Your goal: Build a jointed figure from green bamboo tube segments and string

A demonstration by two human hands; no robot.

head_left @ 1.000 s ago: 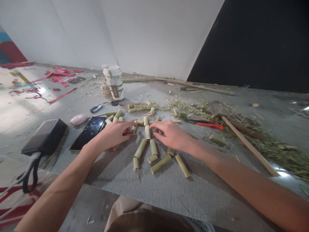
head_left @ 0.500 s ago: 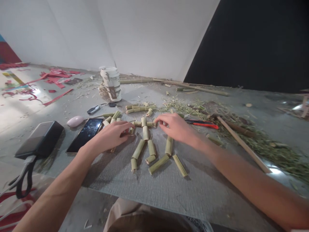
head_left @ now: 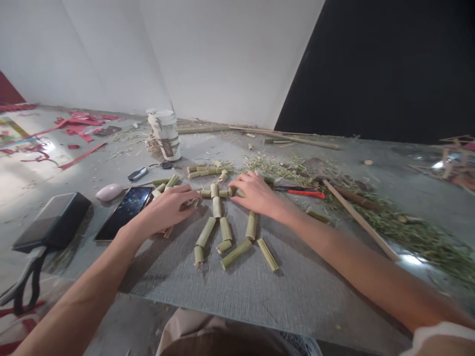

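Note:
Short green stalk pieces, which look like cut bamboo, form a small stick figure with an upright trunk [head_left: 216,206], a crosspiece and two bent legs [head_left: 206,231]. At the crosspiece's left end, my left hand [head_left: 172,205] has its fingers curled over a small stalk piece, mostly hidden beneath them. Opposite it, my right hand [head_left: 254,194] pinches a short stalk piece [head_left: 233,191] at the right end. Below my right hand lie more loose pieces, among them an upright stalk piece [head_left: 252,226], a slanted one [head_left: 236,254] and a split one [head_left: 267,254].
A phone [head_left: 124,212], a pink oval object [head_left: 109,192] and a black box [head_left: 52,222] are at left. Behind stands a white bucket-like cup [head_left: 165,134]. To the right are a red-and-black cutter [head_left: 300,192], a wooden stick [head_left: 359,220] and green shavings [head_left: 419,237].
The whole view has shifted slightly left and down. My right hand has come slightly closer to the figure's trunk; my left hand stays at the left end of the crosspiece.

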